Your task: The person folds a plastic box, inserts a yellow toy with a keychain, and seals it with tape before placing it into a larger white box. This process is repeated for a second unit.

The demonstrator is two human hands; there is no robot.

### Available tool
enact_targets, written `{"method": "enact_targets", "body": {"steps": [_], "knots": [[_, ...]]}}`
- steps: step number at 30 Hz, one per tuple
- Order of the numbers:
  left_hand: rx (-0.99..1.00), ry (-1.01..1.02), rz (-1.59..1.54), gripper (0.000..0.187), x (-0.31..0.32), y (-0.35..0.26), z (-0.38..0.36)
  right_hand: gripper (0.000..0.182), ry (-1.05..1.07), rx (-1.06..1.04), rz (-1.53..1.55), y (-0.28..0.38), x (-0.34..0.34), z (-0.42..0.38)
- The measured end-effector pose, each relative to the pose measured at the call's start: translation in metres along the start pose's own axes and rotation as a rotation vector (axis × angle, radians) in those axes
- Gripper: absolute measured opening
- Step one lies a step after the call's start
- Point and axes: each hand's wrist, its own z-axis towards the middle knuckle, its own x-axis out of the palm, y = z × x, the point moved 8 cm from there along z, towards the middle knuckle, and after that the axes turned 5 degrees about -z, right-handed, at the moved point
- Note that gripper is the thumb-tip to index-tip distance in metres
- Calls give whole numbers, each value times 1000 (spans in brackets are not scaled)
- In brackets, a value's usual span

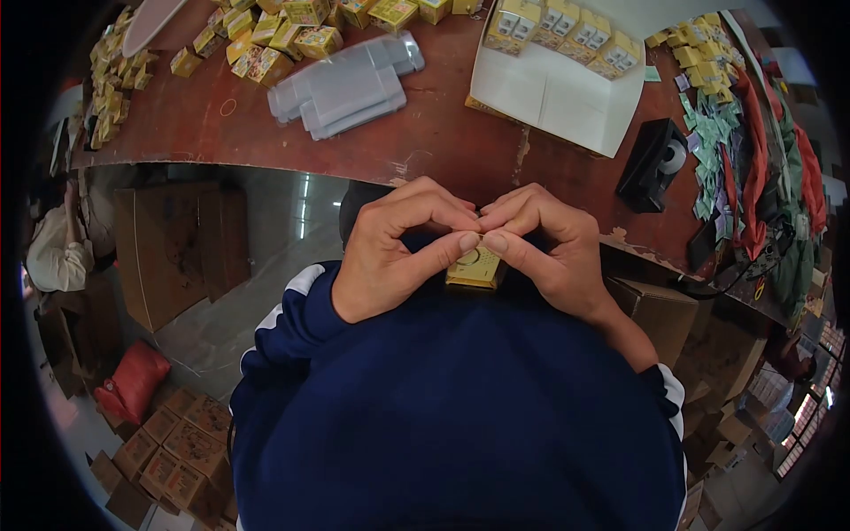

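A small yellow box (475, 271) with printing on its side is held close to my chest, just off the table's front edge. My left hand (398, 243) is closed, thumb and fingertips pinching the box's upper end. From the other side my right hand (551, 252) pinches the same end, the two thumb tips nearly meeting over it. The fingers cover the top of the box, so its closure is hidden.
On the red-brown table (212, 133) lie clear plastic blanks (350, 87), loose yellow boxes (266, 40), a white-lined carton (558, 106) holding several boxes, a black tape dispenser (653, 166) and green slips (713, 133). Cartons (168, 252) stand below; a person (62, 243) is at left.
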Motion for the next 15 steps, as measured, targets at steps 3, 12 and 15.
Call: {"method": "enact_targets", "body": {"steps": [3,12,15], "knots": [[107,15,88,9,0,-2,-1,8,-11,-108,-64,0,-1,-3],[-38,-22,18,8,1,3,4,9,-27,6,6,-5,-2,4],[5,-8,78,8,0,1,5,9,-17,19,-30,-3,0,4]]}}
